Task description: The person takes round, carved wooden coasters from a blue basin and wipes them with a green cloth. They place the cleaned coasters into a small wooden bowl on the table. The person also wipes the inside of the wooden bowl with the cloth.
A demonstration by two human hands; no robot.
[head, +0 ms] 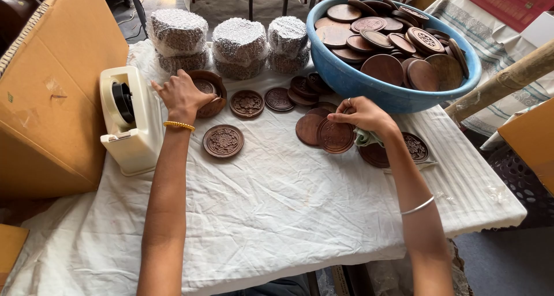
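My left hand [182,94] rests on a small stack of round carved wooden discs [209,91] near the table's back left, fingers closed around its edge. One carved disc [223,140] lies flat just in front of that hand. My right hand [360,116] pinches the rim of another carved disc [335,136], tilted up over a plain disc [307,129], and also holds a crumpled greenish cloth [366,138] under the palm. More discs [247,103] lie in a row between the hands.
A blue plastic basin [358,85] heaped with wooden discs stands at the back right. Three wrapped stacks [239,47] sit along the back. A cream tape dispenser [130,120] and a cardboard box [52,94] stand left. White cloth [277,209] covers the table.
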